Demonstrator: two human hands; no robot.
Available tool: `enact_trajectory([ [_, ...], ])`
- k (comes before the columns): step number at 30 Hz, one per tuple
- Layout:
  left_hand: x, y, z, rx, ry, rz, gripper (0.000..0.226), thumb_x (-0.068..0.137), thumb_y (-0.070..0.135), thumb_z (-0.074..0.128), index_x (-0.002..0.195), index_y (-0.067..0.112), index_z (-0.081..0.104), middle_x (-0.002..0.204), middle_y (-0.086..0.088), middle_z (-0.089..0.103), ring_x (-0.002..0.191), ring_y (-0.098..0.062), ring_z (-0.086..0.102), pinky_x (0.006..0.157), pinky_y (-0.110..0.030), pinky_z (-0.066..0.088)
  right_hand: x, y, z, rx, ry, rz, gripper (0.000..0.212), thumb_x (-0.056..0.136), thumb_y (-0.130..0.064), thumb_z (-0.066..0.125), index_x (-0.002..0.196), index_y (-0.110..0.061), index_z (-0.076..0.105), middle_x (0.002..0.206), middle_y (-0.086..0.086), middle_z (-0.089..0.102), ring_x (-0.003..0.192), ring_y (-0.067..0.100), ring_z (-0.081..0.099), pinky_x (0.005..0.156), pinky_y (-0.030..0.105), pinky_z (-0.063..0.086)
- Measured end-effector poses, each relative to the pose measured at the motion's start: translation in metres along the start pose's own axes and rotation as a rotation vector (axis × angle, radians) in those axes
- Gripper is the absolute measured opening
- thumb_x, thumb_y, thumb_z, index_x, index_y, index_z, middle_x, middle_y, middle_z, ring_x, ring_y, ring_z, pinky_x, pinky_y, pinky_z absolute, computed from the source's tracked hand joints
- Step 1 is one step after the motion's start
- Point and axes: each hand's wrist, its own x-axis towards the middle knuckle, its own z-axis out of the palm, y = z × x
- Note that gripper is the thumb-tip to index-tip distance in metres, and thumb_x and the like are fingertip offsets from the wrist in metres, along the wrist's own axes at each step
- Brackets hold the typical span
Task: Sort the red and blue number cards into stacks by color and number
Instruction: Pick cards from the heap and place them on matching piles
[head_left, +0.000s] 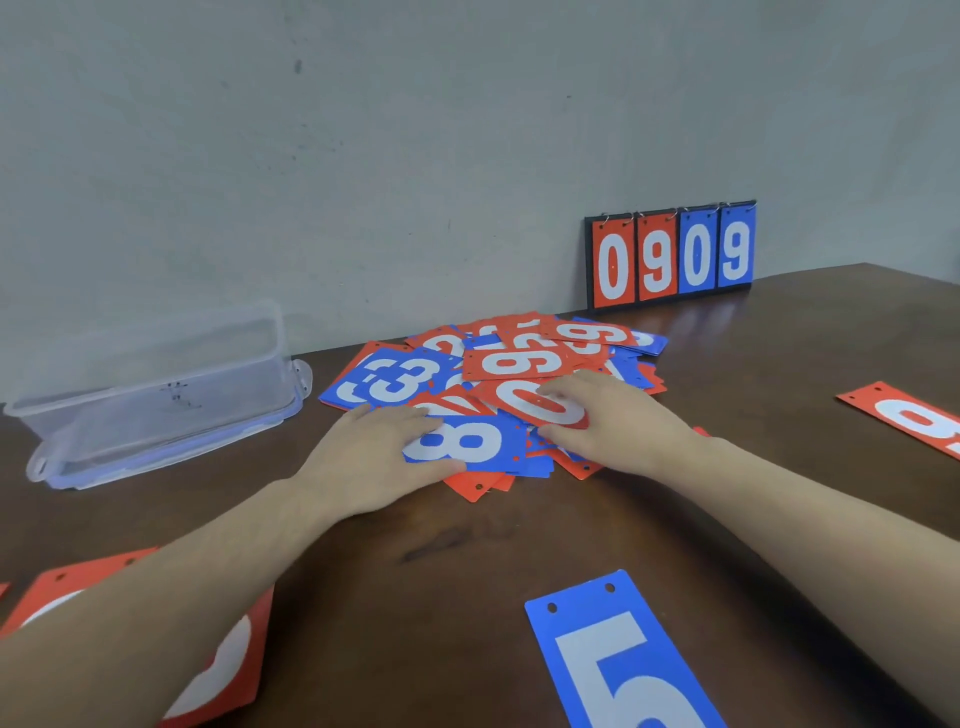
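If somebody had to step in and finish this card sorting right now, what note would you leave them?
Left hand: fingers flat on the blue card showing a white 8, nothing gripped.
Right hand: fingers resting on the red card showing a white 0, thumb at its near edge.
Both cards lie atop the mixed heap of red and blue cards on the brown wooden table.
Done: a blue 5 card, a red card at right and a red card under the left forearm lie apart.
Left: nearly the whole heap.
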Motion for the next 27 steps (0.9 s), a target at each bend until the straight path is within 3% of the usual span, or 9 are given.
enact_trajectory([
  [4, 0.002, 0.0, -0.003, -0.065, -0.021, -0.015, 0.072, 0.084, 0.074, 0.054, 0.146, 0.039, 0.044, 0.147, 0.013, 0.048, 0.137, -0.013, 0.04, 0.113, -0.033, 0.034, -0.003, -0.005, 0.0, -0.109, -0.083, 0.107, 0.061, 0.096, -0.06, 0.05, 0.151, -0.034, 0.041, 0.156, -0.006, 0.042, 0.141, 0.018, 0.04, 0.111, 0.034, 0.037],
  [8, 0.009, -0.002, -0.005, -0.016, -0.119, -0.019, 0.076, 0.083, 0.077, 0.047, 0.149, 0.04, 0.039, 0.127, 0.008, 0.047, 0.13, -0.019, 0.042, 0.11, -0.037, 0.037, -0.009, -0.013, -0.008, -0.247, -0.045, 0.044, 0.043, 0.098, -0.047, 0.046, 0.138, -0.037, 0.056, 0.129, -0.006, 0.065, 0.112, 0.014, 0.06, 0.089, 0.026, 0.05],
  [11, 0.012, 0.001, -0.007, 0.055, -0.137, 0.006, 0.072, 0.088, 0.072, 0.047, 0.15, 0.037, 0.039, 0.115, 0.009, 0.04, 0.119, -0.017, 0.041, 0.105, -0.035, 0.038, -0.012, -0.013, -0.009, -0.197, 0.015, 0.046, 0.03, 0.101, -0.038, 0.046, 0.124, -0.035, 0.065, 0.121, -0.009, 0.068, 0.106, 0.013, 0.061, 0.084, 0.026, 0.05],
  [13, 0.012, 0.0, -0.006, 0.04, -0.139, 0.008, 0.071, 0.088, 0.07, 0.049, 0.149, 0.035, 0.043, 0.12, 0.007, 0.042, 0.118, -0.014, 0.041, 0.105, -0.032, 0.038, -0.012, -0.008, -0.008, -0.063, 0.095, 0.069, 0.022, 0.099, -0.03, 0.053, 0.113, -0.032, 0.071, 0.121, -0.008, 0.068, 0.109, 0.014, 0.06, 0.089, 0.028, 0.051],
  [16, 0.012, -0.002, -0.003, -0.048, -0.161, 0.013, 0.073, 0.085, 0.07, 0.052, 0.148, 0.034, 0.045, 0.151, 0.012, 0.036, 0.139, -0.012, 0.034, 0.114, -0.03, 0.031, -0.012, 0.006, -0.005, 0.133, 0.243, 0.098, 0.015, 0.095, -0.018, 0.062, 0.097, -0.026, 0.074, 0.144, -0.001, 0.054, 0.135, 0.022, 0.045, 0.109, 0.041, 0.043],
  [19, 0.012, -0.002, -0.003, -0.111, -0.167, -0.024, 0.071, 0.084, 0.068, 0.057, 0.147, 0.036, 0.045, 0.159, 0.018, 0.032, 0.145, -0.01, 0.031, 0.117, -0.032, 0.029, -0.014, 0.015, -0.008, 0.281, 0.272, 0.147, 0.022, 0.097, -0.02, 0.063, 0.087, -0.04, 0.067, 0.153, 0.001, 0.045, 0.142, 0.028, 0.039, 0.111, 0.055, 0.041],
  [21, 0.012, 0.001, -0.006, -0.108, -0.135, -0.03, 0.069, 0.083, 0.067, 0.06, 0.144, 0.038, 0.047, 0.154, 0.019, 0.04, 0.142, -0.009, 0.036, 0.113, -0.029, 0.032, -0.016, 0.017, -0.008, 0.373, 0.295, 0.124, 0.027, 0.098, -0.017, 0.061, 0.086, -0.041, 0.066, 0.141, -0.001, 0.056, 0.132, 0.022, 0.051, 0.106, 0.045, 0.049],
  [24, 0.009, 0.005, -0.008, -0.134, -0.074, -0.011, 0.065, 0.083, 0.064, 0.064, 0.141, 0.041, 0.048, 0.147, 0.02, 0.047, 0.135, -0.008, 0.042, 0.103, -0.023, 0.036, -0.023, 0.011, -0.011, 0.478, 0.28, 0.131, 0.025, 0.101, -0.015, 0.056, 0.092, -0.035, 0.067, 0.119, -0.011, 0.06, 0.109, 0.008, 0.058, 0.08, 0.008, 0.048],
  [27, 0.004, 0.005, -0.005, -0.147, -0.029, -0.011, 0.072, 0.08, 0.067, 0.063, 0.145, 0.042, 0.045, 0.149, 0.018, 0.046, 0.138, -0.01, 0.041, 0.107, -0.026, 0.037, -0.025, 0.008, -0.01, 0.605, 0.291, 0.149, 0.026, 0.102, -0.015, 0.053, 0.095, -0.034, 0.068, 0.11, -0.014, 0.066, 0.104, 0.004, 0.062, 0.078, 0.007, 0.046],
])
